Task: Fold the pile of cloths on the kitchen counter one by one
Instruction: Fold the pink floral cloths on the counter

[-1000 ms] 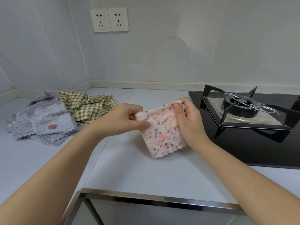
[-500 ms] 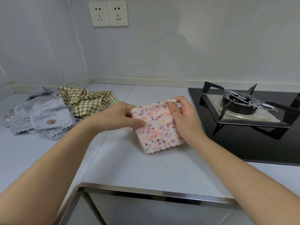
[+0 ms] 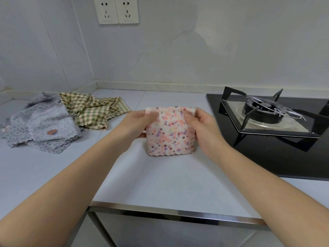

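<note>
A folded pink and white speckled cloth (image 3: 169, 134) is held upright just above the white counter (image 3: 160, 179), its wavy lower edge touching or nearly touching the surface. My left hand (image 3: 137, 122) pinches its top left corner. My right hand (image 3: 201, 123) pinches its top right corner. At the left lies a pile of unfolded cloths: a grey dotted cloth (image 3: 42, 127) in front and a green checked cloth (image 3: 90, 109) behind it.
A black gas hob (image 3: 267, 150) with a burner and pan support (image 3: 263, 111) fills the right side of the counter. A metal strip edges the counter's front (image 3: 169, 213). Two wall sockets (image 3: 117, 9) sit above. The wall corner is at the back left.
The speckled cloth has turned from a tilted angle to square and upright. My left hand shifted from its left edge up to the top left corner. The view moved closer.
</note>
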Demonstrator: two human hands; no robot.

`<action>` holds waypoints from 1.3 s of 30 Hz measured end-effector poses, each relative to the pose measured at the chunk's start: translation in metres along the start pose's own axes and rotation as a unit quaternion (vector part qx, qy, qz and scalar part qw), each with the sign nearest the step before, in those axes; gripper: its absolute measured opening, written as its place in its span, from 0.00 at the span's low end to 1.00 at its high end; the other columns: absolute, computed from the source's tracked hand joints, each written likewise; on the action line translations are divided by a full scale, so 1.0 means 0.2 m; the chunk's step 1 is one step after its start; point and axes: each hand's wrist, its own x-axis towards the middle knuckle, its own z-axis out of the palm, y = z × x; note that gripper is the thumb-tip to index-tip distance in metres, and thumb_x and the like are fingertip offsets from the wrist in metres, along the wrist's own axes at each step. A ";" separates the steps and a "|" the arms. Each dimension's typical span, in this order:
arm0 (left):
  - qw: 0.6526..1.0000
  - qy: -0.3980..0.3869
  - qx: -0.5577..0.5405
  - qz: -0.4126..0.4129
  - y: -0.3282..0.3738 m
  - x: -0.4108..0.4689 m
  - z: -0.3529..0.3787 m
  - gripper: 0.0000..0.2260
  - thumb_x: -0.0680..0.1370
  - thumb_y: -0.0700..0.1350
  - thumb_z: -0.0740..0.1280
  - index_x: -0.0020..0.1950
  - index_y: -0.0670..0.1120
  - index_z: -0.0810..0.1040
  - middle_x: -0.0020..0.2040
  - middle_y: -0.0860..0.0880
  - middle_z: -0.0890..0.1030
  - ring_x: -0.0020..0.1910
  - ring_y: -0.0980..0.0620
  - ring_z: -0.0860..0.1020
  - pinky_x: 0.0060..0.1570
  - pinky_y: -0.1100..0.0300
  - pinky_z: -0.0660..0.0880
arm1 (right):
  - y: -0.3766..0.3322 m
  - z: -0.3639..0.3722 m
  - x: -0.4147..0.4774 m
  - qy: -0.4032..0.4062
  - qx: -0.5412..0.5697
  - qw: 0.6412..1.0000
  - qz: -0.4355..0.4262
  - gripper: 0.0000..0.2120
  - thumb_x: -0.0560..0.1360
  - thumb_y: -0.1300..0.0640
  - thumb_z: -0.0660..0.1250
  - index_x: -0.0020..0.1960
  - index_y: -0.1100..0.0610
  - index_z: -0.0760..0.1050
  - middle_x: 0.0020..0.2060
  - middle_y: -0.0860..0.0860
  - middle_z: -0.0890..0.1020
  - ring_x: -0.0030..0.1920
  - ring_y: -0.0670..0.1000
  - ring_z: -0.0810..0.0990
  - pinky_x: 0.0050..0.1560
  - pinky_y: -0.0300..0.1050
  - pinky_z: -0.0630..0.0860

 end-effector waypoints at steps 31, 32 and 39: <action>0.920 -0.120 -0.239 -0.287 0.15 0.11 0.13 0.24 0.80 0.63 0.54 0.66 0.48 0.74 0.60 0.46 0.81 0.59 0.46 0.80 0.63 0.45 0.73 | -0.33 0.09 0.12 0.040 0.084 0.980 0.174 0.12 0.81 0.48 0.59 0.50 0.52 0.78 0.47 0.49 0.85 0.49 0.48 0.85 0.50 0.46 0.81; 0.911 -0.119 -0.276 -0.281 0.21 0.10 0.14 0.23 0.81 0.62 0.55 0.67 0.49 0.74 0.62 0.47 0.81 0.61 0.47 0.79 0.64 0.45 0.72 | -0.40 0.09 0.13 0.042 0.084 0.980 0.175 0.12 0.81 0.49 0.59 0.50 0.52 0.78 0.46 0.49 0.85 0.48 0.48 0.85 0.49 0.45 0.82; 0.970 0.104 -0.088 -0.200 0.65 0.04 0.14 0.10 0.82 0.48 0.59 0.45 0.47 0.76 0.45 0.49 0.82 0.45 0.49 0.82 0.46 0.52 0.80 | -0.70 0.05 0.17 0.125 -0.116 0.980 0.102 0.17 0.82 0.51 0.58 0.41 0.62 0.72 0.35 0.51 0.76 0.37 0.47 0.75 0.42 0.46 0.74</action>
